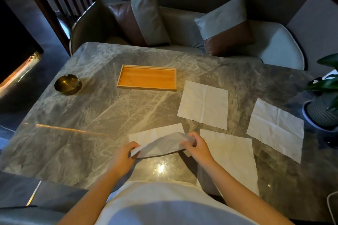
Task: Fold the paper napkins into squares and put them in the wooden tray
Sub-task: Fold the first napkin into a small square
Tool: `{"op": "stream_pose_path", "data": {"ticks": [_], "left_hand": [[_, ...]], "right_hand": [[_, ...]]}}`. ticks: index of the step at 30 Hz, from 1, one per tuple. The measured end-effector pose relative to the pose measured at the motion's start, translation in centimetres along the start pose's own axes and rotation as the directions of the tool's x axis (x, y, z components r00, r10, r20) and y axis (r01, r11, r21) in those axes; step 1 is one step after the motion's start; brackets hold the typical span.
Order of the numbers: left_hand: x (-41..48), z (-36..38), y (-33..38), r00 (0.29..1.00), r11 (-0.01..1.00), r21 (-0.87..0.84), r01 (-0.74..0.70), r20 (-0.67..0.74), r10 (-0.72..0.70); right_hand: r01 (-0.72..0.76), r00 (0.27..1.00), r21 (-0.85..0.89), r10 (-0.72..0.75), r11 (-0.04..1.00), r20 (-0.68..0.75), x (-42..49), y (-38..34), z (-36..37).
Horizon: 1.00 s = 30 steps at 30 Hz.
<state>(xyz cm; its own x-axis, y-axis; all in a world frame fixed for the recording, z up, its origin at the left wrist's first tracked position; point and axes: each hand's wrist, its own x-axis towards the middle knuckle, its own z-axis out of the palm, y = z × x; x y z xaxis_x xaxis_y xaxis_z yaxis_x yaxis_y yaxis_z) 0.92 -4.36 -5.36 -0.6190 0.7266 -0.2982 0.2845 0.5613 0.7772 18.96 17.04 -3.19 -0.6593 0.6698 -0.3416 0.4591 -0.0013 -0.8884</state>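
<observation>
The left hand (122, 155) and the right hand (196, 145) each pinch one end of a white napkin (161, 144), fingers closed tight on the paper. Its near edge is lifted up off the marble table (87, 118), and the far part lies flat just past the fingertips. Three more napkins lie open and flat to the right of the fingers. The wooden tray (147, 78) sits well beyond the fingers. It has nothing in it.

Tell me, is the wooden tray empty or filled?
Empty. The wooden tray shows only its bare orange bottom; no napkin lies inside.
</observation>
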Motion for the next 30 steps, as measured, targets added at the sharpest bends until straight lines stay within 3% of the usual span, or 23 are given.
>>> {"op": "stream_pose_path", "data": {"ticks": [5,9,14,20,30], "left_hand": [[-0.4,-0.1,-0.6,0.996,0.997,-0.041,0.060,-0.056,-0.062],[-0.5,0.2,-1.3,0.989,0.991,-0.047,0.124,-0.080,-0.127],[-0.4,0.1,-1.8,0.978,0.975,0.107,0.197,-0.092,-0.188],[-0.1,-0.2,-1.7,0.985,0.979,0.109,0.174,-0.035,-0.171],[-0.4,-0.1,-2.1,0.984,0.977,0.125,0.174,-0.066,-0.167]], "right_hand": [[-0.069,0.987,-0.066,0.078,0.995,0.138,-0.1,1.1,-0.1],[-0.054,0.995,-0.079,0.060,0.995,0.073,-0.2,1.6,0.3],[-0.033,0.997,-0.091,0.039,0.995,0.062,-0.4,1.4,0.4],[-0.058,0.989,-0.233,0.087,0.971,0.118,-0.2,1.7,0.2],[-0.045,0.997,-0.340,0.061,0.939,0.037,-0.7,2.6,0.7]]}}
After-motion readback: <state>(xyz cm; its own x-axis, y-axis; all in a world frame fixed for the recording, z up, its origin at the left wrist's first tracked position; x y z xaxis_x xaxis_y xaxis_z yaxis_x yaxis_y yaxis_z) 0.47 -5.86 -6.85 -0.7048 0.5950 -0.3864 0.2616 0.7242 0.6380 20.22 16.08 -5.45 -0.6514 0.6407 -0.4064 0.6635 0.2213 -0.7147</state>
